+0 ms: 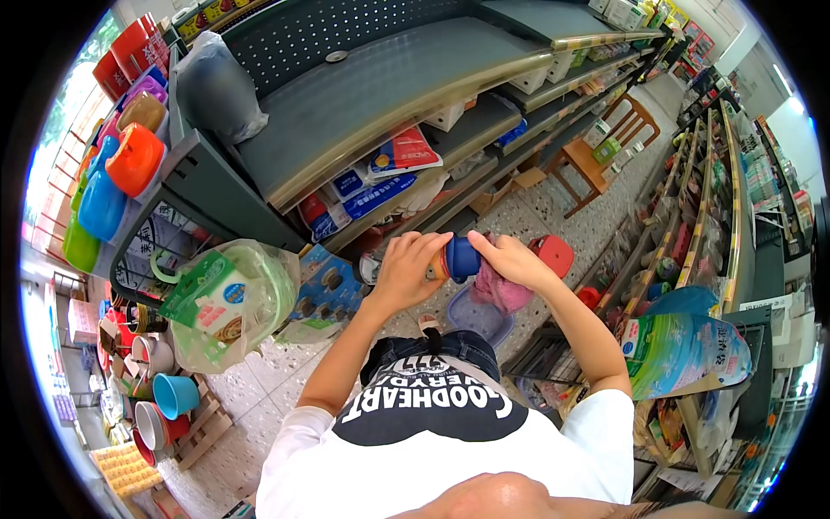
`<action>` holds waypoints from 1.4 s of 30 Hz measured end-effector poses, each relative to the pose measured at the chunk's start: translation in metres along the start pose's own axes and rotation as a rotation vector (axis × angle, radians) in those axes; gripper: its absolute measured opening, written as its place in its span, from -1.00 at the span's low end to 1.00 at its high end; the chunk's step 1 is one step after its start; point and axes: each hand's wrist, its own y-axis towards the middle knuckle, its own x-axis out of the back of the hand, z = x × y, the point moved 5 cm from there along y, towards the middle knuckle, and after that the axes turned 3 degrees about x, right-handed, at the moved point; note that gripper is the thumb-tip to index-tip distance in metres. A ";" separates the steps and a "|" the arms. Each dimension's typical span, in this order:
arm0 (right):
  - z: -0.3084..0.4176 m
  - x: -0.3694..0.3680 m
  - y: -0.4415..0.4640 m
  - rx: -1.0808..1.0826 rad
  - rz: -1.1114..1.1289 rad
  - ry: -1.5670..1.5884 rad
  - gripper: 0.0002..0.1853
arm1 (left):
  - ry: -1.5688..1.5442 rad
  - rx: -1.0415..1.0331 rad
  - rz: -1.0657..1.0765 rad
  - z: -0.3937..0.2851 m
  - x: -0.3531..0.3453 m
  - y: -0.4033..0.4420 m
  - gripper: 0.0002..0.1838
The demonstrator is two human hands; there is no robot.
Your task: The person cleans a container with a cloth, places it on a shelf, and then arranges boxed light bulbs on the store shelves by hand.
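Observation:
In front of my body, my left hand [410, 270] is wrapped round a small container with a dark blue top [463, 258]. A bit of orange on its side shows beside my fingers; the rest is hidden. My right hand [512, 262] has its thumb against the blue top, and a bunched pink cloth [501, 292] hangs from its fingers. Below the cloth, a pale blue plastic basin [481, 318] sits on the floor. Just beyond my right hand is a red plastic object [553, 254], whose kind I cannot make out.
A grey shelf unit [398, 78] stands ahead, with packaged goods [380, 195] on a lower level. A wooden chair [596, 160] holding boxes stands in the aisle. Stocked shelves [692, 216] line the right. A bagged green item [233, 298] and coloured buckets [176, 396] are at left.

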 end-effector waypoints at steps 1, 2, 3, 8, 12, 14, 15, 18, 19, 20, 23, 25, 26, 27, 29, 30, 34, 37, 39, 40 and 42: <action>-0.002 0.001 0.001 -0.028 0.031 0.017 -0.18 | -0.057 0.057 0.039 0.001 0.001 0.001 0.05; 0.004 0.008 0.000 0.085 0.017 -0.038 -0.26 | -0.114 0.115 0.078 0.003 0.001 0.001 0.04; 0.017 0.018 -0.007 0.195 0.001 -0.092 -0.31 | -0.255 0.171 0.111 0.006 0.000 0.001 0.03; 0.063 0.029 -0.036 0.577 0.167 -0.287 -0.12 | -0.684 0.253 0.334 0.024 -0.013 -0.003 0.04; 0.061 0.022 -0.031 0.730 0.099 -0.440 -0.27 | -0.647 0.247 0.308 0.019 -0.008 0.001 0.07; 0.055 0.021 -0.022 0.637 0.024 -0.384 -0.39 | -0.664 0.337 0.224 0.013 -0.004 0.002 0.05; 0.054 0.021 -0.018 0.590 -0.014 -0.357 -0.42 | -0.507 0.272 0.172 0.012 -0.002 0.005 0.03; 0.038 0.015 -0.007 0.199 -0.013 -0.114 -0.37 | -0.178 0.108 0.057 0.007 -0.003 0.006 -0.03; 0.031 0.015 -0.005 0.099 -0.044 0.005 -0.35 | -0.156 0.078 0.040 0.007 -0.003 0.006 -0.05; 0.029 0.015 -0.004 0.083 -0.006 -0.032 -0.31 | -0.132 0.048 0.023 0.006 -0.002 0.006 -0.06; 0.030 0.019 -0.005 0.365 -0.012 -0.130 -0.29 | -0.418 0.233 0.143 0.015 -0.005 0.003 -0.04; 0.048 0.022 -0.017 0.674 -0.089 -0.254 -0.25 | -0.519 0.247 0.192 0.024 -0.007 0.001 -0.02; 0.052 0.024 -0.023 0.684 -0.031 -0.309 -0.21 | -0.570 0.253 0.219 0.028 -0.009 -0.001 -0.01; 0.060 0.025 -0.029 0.693 0.027 -0.364 -0.16 | -0.577 0.240 0.278 0.030 -0.011 -0.002 0.01; 0.062 0.020 -0.030 0.691 0.061 -0.406 -0.16 | -0.590 0.212 0.403 0.032 -0.016 -0.004 0.04; 0.059 0.018 -0.027 0.706 0.079 -0.419 -0.19 | -0.631 0.226 0.373 0.033 -0.016 -0.004 0.05; 0.050 0.011 -0.017 0.689 -0.026 -0.398 -0.38 | -0.618 0.275 0.296 0.026 -0.009 0.000 0.08; 0.041 0.005 -0.009 0.381 0.005 -0.435 -0.33 | -0.502 0.242 0.253 0.028 -0.013 -0.002 0.07; 0.037 0.007 -0.006 0.280 0.027 -0.397 -0.33 | -0.466 0.220 0.236 0.027 -0.016 -0.004 0.05; 0.035 0.008 -0.004 0.230 0.039 -0.377 -0.33 | -0.463 0.220 0.239 0.025 -0.017 -0.005 0.05; 0.040 0.009 -0.007 0.375 0.008 -0.321 -0.35 | -0.483 0.233 0.248 0.024 -0.014 -0.005 0.04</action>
